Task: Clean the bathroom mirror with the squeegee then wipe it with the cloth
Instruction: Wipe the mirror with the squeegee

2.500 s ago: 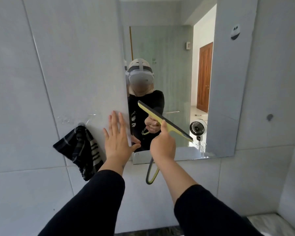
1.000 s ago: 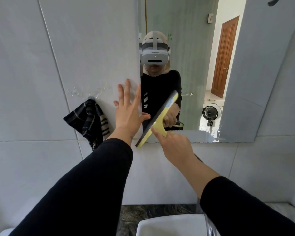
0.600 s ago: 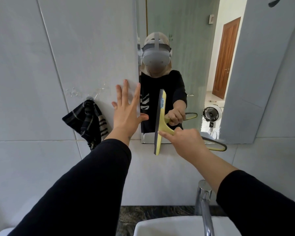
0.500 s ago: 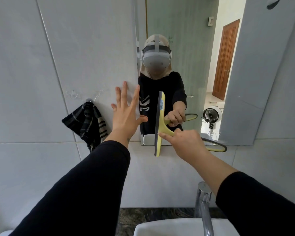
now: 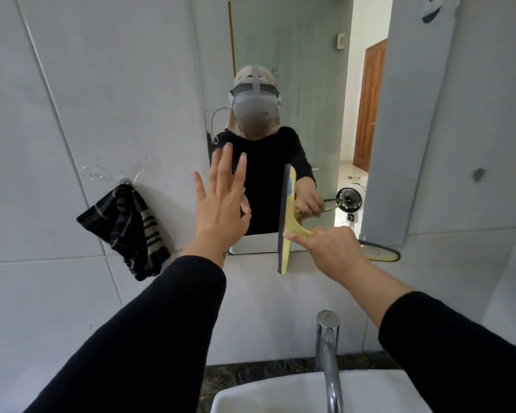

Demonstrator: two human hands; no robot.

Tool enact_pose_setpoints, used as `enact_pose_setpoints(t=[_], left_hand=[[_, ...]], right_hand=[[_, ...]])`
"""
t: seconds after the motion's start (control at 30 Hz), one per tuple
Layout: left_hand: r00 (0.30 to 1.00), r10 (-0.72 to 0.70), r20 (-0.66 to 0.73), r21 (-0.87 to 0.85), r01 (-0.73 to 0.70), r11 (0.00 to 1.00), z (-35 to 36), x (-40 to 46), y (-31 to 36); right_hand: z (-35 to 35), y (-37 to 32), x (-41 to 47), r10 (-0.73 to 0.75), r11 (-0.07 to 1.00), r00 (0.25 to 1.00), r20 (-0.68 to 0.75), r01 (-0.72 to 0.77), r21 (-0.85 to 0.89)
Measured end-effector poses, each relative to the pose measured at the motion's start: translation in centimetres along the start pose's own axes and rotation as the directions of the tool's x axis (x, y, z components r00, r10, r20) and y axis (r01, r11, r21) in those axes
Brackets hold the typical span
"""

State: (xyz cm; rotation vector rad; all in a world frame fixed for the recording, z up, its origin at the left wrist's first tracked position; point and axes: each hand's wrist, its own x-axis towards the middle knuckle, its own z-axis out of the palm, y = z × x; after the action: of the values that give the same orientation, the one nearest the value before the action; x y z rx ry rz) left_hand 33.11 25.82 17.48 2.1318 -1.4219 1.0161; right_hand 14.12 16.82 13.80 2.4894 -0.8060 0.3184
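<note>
A: What surface and room is this?

B: A bathroom wall of pale grey tiles [image 5: 72, 84]; a mirror [image 5: 295, 70] hangs on it, above a white sink [image 5: 280, 394] with a chrome tap [image 5: 328, 353].

A: Where is the squeegee?

B: The yellow squeegee [image 5: 286, 222] stands upright across the mirror's bottom edge, blade against the glass; the right hand [image 5: 331, 251] has its fingers closed on the handle.

A: And the other hand?

B: The left hand [image 5: 221, 210] is flat, fingers spread wide, holding nothing, at the mirror's bottom left corner.

A: The cloth?

B: A dark striped cloth [image 5: 125, 231] hangs from a hook [image 5: 125, 181] left of the mirror, apart from both hands.
</note>
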Motion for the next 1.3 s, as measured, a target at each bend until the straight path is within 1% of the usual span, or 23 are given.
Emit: enact_pose_setpoints(t=[0.07,0.13,0.27,0.37,0.47,0.6,0.7,0.8,0.9,0.97,1.03,1.13,1.3], left_hand=[[0.999,0.040,0.021,0.051,-0.041,0.998,0.3,0.5,1.0],[0.997,0.043,0.065,0.077,-0.048,0.996,0.6,0.9,1.5],[0.992,0.033,0.121,0.071,-0.042,0.997,1.0,1.1,1.7],[0.992,0.022,0.126,0.053,-0.029,0.998,1.1,1.0,1.6],[0.993,0.009,0.116,0.054,-0.015,0.998,1.0,1.0,2.0],[1.000,-0.008,0.014,0.027,0.007,1.000,0.8,0.6,3.7],[0.996,0.086,-0.007,0.059,-0.085,0.995,1.0,1.3,7.1],[0.984,0.174,0.031,0.121,-0.177,0.977,1.6,2.7,11.4],[0.985,0.166,0.037,0.122,-0.169,0.978,2.8,3.5,13.8],[0.990,0.134,0.049,0.107,-0.139,0.985,3.4,3.8,14.1],[0.989,0.138,0.059,0.105,-0.144,0.984,3.7,3.9,14.0],[0.986,0.149,0.071,0.112,-0.156,0.981,3.8,3.9,13.9],[0.987,0.148,0.065,0.105,-0.154,0.982,3.8,4.0,13.9]], right_hand=[[0.2,0.2,0.0,-0.017,1.000,1.000,-0.024,0.017,0.021],[0.5,0.5,0.1,-0.051,0.998,0.998,-0.048,0.053,0.036],[1.2,1.8,0.6,-0.102,0.994,0.993,-0.065,0.105,0.039],[1.9,3.6,0.4,-0.123,0.992,0.991,-0.054,0.123,0.012],[2.9,7.3,-0.8,-0.087,0.996,0.996,-0.005,0.086,-0.032],[3.5,11.7,-3.2,0.005,0.995,0.996,0.092,0.004,-0.097],[3.3,13.6,-3.8,0.039,0.993,0.991,0.132,-0.024,-0.114],[3.6,14.5,-3.7,-0.005,0.994,0.993,0.120,0.018,-0.108],[4.3,15.1,-3.6,-0.065,0.992,0.994,0.083,0.073,-0.106],[4.6,15.4,-3.5,-0.097,0.989,0.993,0.063,0.103,-0.104],[4.9,15.7,-3.5,-0.122,0.987,0.991,0.049,0.126,-0.102],[5.3,16.2,-3.5,-0.134,0.986,0.990,0.031,0.136,-0.091],[5.4,16.6,-3.5,-0.136,0.983,0.991,0.013,0.137,-0.124]])
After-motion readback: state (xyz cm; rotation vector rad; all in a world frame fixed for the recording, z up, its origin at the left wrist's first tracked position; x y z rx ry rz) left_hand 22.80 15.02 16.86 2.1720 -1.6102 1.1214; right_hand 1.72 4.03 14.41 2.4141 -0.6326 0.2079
